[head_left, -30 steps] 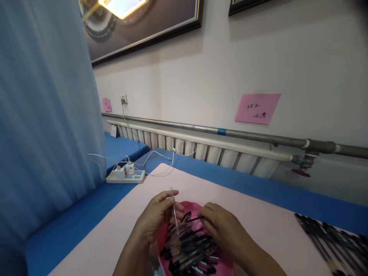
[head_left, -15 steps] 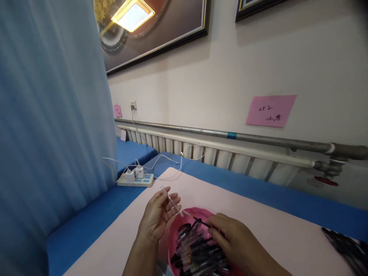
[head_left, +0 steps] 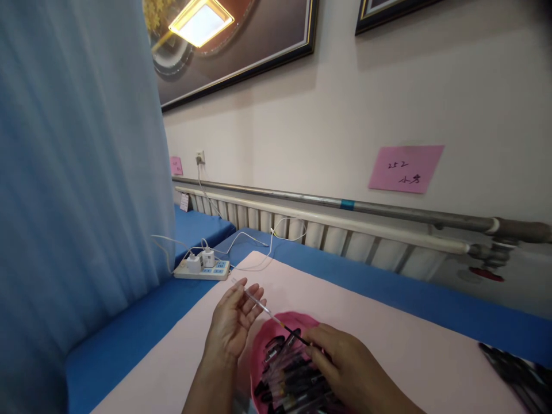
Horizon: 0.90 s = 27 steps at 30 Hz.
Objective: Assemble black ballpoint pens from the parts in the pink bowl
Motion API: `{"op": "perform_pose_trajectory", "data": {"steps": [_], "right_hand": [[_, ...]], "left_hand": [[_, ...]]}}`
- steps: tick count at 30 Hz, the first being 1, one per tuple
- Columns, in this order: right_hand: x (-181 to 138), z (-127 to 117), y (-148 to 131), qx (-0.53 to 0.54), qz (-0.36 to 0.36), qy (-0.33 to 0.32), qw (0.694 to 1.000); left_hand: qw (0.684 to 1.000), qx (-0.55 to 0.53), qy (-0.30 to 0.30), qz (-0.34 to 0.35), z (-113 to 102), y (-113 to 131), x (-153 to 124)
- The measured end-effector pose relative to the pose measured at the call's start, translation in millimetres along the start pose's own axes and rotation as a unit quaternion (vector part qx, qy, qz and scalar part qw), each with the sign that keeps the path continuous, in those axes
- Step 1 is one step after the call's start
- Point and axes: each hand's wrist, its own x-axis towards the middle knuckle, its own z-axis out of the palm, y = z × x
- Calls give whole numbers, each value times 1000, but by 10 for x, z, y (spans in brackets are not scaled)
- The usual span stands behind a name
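My left hand (head_left: 233,322) is over the pink sheet, fingers loosely curled round a thin clear pen tube (head_left: 254,300) that slants up to the left. My right hand (head_left: 340,368) pinches the dark end of a thin pen refill (head_left: 293,332) whose tip meets the tube's lower end. Under both hands a pink tray (head_left: 267,333) holds several black and clear pens (head_left: 288,374).
A white power strip (head_left: 202,268) with two chargers and white cables lies on the blue mat at the left. A blue curtain hangs at the left. Radiator and pipe run along the wall under a pink note (head_left: 405,168). More dark pens (head_left: 517,376) lie at the right edge.
The view has lifted and swung left. My left hand tilted the clear tube from upright to slanting and spread its fingers; my right hand brought the refill's tip up to the tube's end.
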Motion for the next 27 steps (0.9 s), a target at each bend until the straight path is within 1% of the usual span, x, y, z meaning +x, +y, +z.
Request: {"op": "perform_pose_trajectory", "data": {"steps": [8,15,24,27], "right_hand": [[-6,-2,0,13,-1,3,1000],[-9,-18,-28,15,-1,1,1000],[-8,-5,15,24,-18,17,999],[-3,6,23,18,-14,11,1000]], "left_hand": [[1000,11,-4,8,-16,-11,6],[1000,-10,-11,-21,-22,-15,26],[999,-22,-2,-30,-24,1,25],[999,-20,-6,-28,-21,-1,17]]}}
